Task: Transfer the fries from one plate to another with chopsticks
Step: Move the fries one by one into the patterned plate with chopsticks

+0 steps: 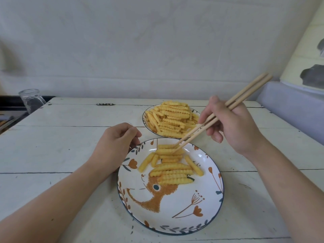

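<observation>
Right now your right hand grips the chopsticks, tips down among the fries on the near plate, likely setting one down. Your left hand rests loosely curled at that plate's ten o'clock rim, holding nothing. Next, open the tips and return to the heaped far plate at one o'clock. Both sit on a white plank table; a glass jar stands at ten o'clock against a pale wall.
</observation>
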Demonstrator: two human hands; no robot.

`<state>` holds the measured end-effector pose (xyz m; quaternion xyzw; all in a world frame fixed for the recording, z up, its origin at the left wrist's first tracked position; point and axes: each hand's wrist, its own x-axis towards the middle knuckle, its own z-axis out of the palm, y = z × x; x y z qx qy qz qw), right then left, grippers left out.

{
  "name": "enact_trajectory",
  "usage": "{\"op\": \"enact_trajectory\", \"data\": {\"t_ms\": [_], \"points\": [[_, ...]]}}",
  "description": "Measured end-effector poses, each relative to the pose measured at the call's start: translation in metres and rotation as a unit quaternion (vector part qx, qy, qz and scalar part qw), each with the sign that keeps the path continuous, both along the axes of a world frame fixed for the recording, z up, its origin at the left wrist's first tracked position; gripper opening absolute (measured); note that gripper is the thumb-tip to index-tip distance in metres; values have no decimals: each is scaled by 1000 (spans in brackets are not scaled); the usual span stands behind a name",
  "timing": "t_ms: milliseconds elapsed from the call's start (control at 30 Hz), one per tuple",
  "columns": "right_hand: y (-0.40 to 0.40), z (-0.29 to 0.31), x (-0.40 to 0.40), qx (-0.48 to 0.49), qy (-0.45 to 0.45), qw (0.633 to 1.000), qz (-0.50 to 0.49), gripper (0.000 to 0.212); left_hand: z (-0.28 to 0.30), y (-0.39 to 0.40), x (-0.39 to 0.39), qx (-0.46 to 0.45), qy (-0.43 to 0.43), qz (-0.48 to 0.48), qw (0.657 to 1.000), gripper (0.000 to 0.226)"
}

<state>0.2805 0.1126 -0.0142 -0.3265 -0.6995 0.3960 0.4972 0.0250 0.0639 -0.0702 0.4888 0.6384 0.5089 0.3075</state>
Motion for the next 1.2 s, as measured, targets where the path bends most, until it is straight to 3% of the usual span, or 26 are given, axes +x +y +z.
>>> {"op": "enact_trajectory", "data": {"t_ms": [100,300,433,667,833,967,1067,1200], "points": [[-1,3,2,-5,-9,1000,4,47,1,0,0,-1,1,2,1000,28],[7,11,11,-17,113,991,-72,46,1,-1,1,-7,1,3,1000,29],[15,-4,9,46,52,987,-146,40,1,-1,0,-8,4,4,1000,29],[19,-23,-1,60,-12,991,-121,36,1,-1,0,-6,3,-1,1000,29],[20,-17,-1,52,50,987,-145,45,1,-1,0,-9,4,0,1000,29],[9,6,5,-5,161,984,-74,61,1,0,-1,-6,3,-2,1000,29],[-3,13,3,-43,118,992,-3,59,0,0,-1,-5,1,-2,1000,29],[-11,8,-5,-22,37,999,11,59,0,0,-1,-5,3,-2,1000,29]]}}
